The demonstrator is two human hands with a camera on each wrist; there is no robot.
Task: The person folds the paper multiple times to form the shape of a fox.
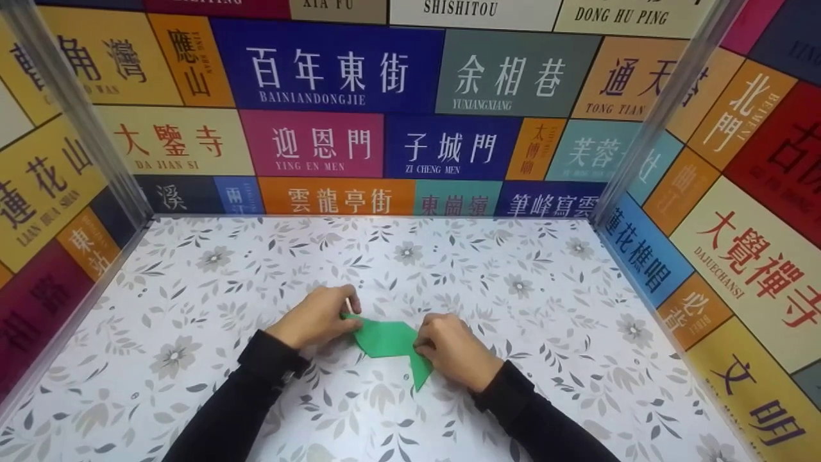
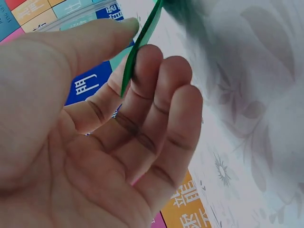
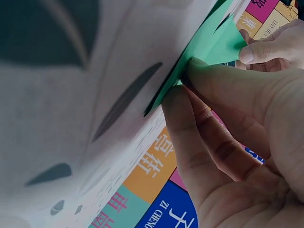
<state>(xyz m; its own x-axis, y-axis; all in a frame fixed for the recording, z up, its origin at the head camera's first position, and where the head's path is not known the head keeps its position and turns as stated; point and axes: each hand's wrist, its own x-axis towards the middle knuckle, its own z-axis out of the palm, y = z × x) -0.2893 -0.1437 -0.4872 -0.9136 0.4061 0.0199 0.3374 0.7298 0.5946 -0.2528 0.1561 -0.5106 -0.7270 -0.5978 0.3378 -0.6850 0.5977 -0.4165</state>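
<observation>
A folded piece of green paper (image 1: 387, 339) lies between both hands over the table, with a pointed flap angling down toward the person on its right side. The left hand (image 1: 326, 319) pinches the paper's left tip between thumb and fingers; in the left wrist view the thin paper edge (image 2: 137, 52) runs between them, the other fingers loosely bent. At the right side, the right hand (image 1: 457, 350) pinches the paper near the base of the flap. The right wrist view shows its thumb and fingertips on the green paper (image 3: 202, 47), close to the tabletop.
The table is covered with a white cloth (image 1: 256, 398) printed with grey flowers and leaves. Panels of coloured name signs (image 1: 327, 67) stand behind and at both sides, joined by clear corner strips (image 1: 632, 147).
</observation>
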